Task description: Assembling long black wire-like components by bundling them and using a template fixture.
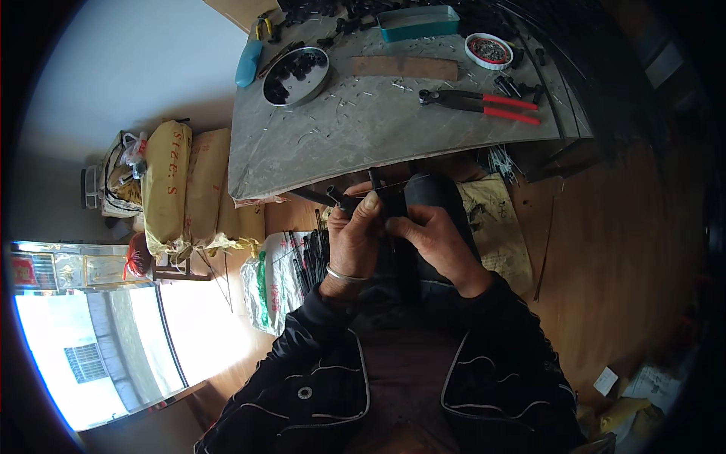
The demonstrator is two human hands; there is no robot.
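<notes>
Both of my hands are over my lap, just in front of the table's near edge. My left hand [354,244] is closed around a black plastic fitting with a round hollow end [337,197], its thumb pressed on top. A short black stem [374,178] sticks up beside that thumb; whether it belongs to the same fitting I cannot tell. Close by on the right, my right hand [445,244] has its thumb and fingers pinched together at the dark parts. What it grips is lost against my dark clothing.
On the grey table [302,155] lie red-handled pincers [510,115], a round metal dish of black pieces [321,82], a flat brown strip [404,68], a teal tray [418,30], a white bowl of small metal bits [489,51] and scattered pins. Black rods [311,261] and stuffed sacks [168,189] are at left.
</notes>
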